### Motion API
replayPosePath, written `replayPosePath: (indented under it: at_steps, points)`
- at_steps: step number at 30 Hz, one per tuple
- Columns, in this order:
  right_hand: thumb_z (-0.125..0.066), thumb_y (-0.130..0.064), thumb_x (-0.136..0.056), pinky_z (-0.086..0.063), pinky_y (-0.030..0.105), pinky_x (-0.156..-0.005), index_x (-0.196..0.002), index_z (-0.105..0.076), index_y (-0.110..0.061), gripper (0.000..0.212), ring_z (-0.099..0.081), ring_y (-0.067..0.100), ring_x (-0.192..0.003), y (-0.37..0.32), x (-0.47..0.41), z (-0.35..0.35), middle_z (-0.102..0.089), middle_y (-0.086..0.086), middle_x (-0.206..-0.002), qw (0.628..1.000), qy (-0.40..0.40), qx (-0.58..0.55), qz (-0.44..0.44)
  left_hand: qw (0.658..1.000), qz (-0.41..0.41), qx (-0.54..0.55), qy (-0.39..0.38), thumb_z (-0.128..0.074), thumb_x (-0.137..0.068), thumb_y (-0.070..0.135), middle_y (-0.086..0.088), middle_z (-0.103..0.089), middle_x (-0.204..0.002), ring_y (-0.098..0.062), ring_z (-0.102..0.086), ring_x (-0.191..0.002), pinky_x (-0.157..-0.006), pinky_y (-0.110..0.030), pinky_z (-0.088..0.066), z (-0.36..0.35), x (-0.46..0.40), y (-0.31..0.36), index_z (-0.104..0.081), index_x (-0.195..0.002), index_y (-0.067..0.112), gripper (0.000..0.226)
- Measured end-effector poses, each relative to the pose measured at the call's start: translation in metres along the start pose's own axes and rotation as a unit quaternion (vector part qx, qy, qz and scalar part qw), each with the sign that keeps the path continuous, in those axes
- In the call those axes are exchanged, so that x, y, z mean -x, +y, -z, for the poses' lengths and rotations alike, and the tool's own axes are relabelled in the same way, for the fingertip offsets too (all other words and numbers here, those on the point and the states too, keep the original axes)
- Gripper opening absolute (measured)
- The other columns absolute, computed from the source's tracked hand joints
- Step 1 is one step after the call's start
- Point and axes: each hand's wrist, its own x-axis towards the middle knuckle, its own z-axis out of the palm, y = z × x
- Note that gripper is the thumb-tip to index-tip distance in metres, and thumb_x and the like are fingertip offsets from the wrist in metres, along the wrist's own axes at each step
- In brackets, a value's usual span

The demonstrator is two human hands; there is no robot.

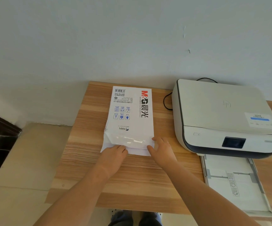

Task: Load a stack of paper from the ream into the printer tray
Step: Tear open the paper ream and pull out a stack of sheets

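A pale blue-grey wall fills the upper half of the frame above a light wood-grain table that spans the lower middle. At right sits a boxy white printer with a dark band, and its flat white pull-out paper tray reaches toward the lower right corner, with no stack visible in it. Centre frame lies the white paper-wrapped ream with red and blue print, its near end torn open and the wrapper crumpled. The likely trouble comes here: pulling sheets through that ragged opening could crease or fan them, or drag the whole ream along the table, and a skewed stack would then sit badly between the tray guides. The left hand rests on the near left corner, fingers curled down and tucked at the paper edge. The right hand is loosely spread, fingertips on the near right corner; whether either pinches sheets I cannot tell.
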Motion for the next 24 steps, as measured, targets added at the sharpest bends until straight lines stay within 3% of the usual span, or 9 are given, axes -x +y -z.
replayPosePath:
  at_steps: [6,10,11,13,15,18,21,24]
  points:
    - [-0.058,-0.031,-0.092,-0.049,0.032,-0.077,-0.139,-0.042,-0.011,0.054,-0.056,0.021,-0.097,-0.006,0.008,-0.008,-0.057,0.008,-0.124,0.967,-0.053,-0.161,-0.188,0.999,-0.039,-0.021,0.021,-0.082,-0.047,0.01,0.006,-0.06,-0.071,-0.014,-0.055,-0.055,-0.042,-0.027,-0.038,-0.009,0.022,0.009,-0.063,-0.069,0.019,0.03]
    - [-0.058,-0.017,-0.087,-0.055,0.046,-0.087,-0.131,-0.054,-0.009,0.045,-0.062,0.029,-0.096,-0.01,0.01,-0.014,-0.063,0.011,-0.11,0.941,-0.058,-0.226,-0.244,0.997,-0.045,-0.007,0.06,-0.074,-0.066,0.019,0.006,-0.062,-0.073,-0.014,-0.056,-0.057,-0.049,-0.027,-0.042,-0.002,0.03,0.009,-0.062,-0.072,0.02,0.013]
    - [-0.057,-0.013,-0.087,-0.055,0.047,-0.089,-0.13,-0.054,-0.008,0.044,-0.062,0.03,-0.097,-0.011,0.01,-0.015,-0.063,0.011,-0.108,0.937,-0.057,-0.235,-0.251,0.997,-0.036,0.006,0.061,-0.067,-0.074,0.025,0.006,-0.064,-0.078,-0.014,-0.059,-0.062,-0.054,-0.028,-0.045,0.0,0.032,0.008,-0.064,-0.077,0.021,0.007]
    - [-0.055,-0.009,-0.088,-0.053,0.046,-0.092,-0.132,-0.052,-0.009,0.044,-0.061,0.031,-0.099,-0.014,0.011,-0.015,-0.062,0.012,-0.109,0.935,-0.051,-0.239,-0.258,0.998,0.011,0.044,0.047,-0.049,-0.085,0.042,0.004,-0.067,-0.098,-0.017,-0.064,-0.084,-0.069,-0.033,-0.052,0.005,0.034,0.008,-0.066,-0.097,0.02,0.03]
    - [-0.053,-0.006,-0.089,-0.052,0.045,-0.093,-0.137,-0.047,-0.009,0.049,-0.06,0.028,-0.097,-0.017,0.013,-0.015,-0.059,0.01,-0.108,0.933,-0.044,-0.244,-0.26,0.99,0.092,0.104,0.024,-0.042,-0.089,0.052,0.0,-0.058,-0.128,-0.022,-0.054,-0.115,-0.091,-0.04,-0.048,0.014,0.034,0.006,-0.059,-0.122,0.018,0.05]
    - [-0.054,-0.005,-0.09,-0.051,0.04,-0.09,-0.144,-0.036,-0.009,0.057,-0.053,0.024,-0.089,-0.019,0.018,-0.014,-0.049,0.008,-0.108,0.93,-0.039,-0.252,-0.266,0.952,0.232,0.198,0.017,-0.044,-0.093,0.05,-0.005,-0.041,-0.143,-0.026,-0.036,-0.13,-0.107,-0.04,-0.035,0.021,0.03,-0.002,-0.045,-0.136,0.018,0.053]
    - [-0.056,-0.006,-0.089,-0.05,0.037,-0.081,-0.147,-0.03,-0.015,0.064,-0.052,0.021,-0.087,-0.02,0.024,-0.014,-0.048,0.008,-0.114,0.924,-0.028,-0.27,-0.268,0.887,0.354,0.293,0.04,-0.046,-0.088,0.052,-0.007,-0.049,-0.128,-0.029,-0.042,-0.121,-0.099,-0.042,-0.04,0.017,0.03,-0.017,-0.051,-0.124,0.019,0.049]
    - [-0.057,-0.006,-0.087,-0.049,0.036,-0.078,-0.144,-0.032,-0.017,0.063,-0.052,0.024,-0.095,-0.015,0.03,-0.015,-0.048,0.006,-0.115,0.918,-0.023,-0.288,-0.272,0.803,0.413,0.429,0.024,-0.052,-0.088,0.048,-0.002,-0.055,-0.121,-0.022,-0.05,-0.11,-0.089,-0.038,-0.044,0.015,0.032,-0.026,-0.054,-0.118,0.021,0.039]
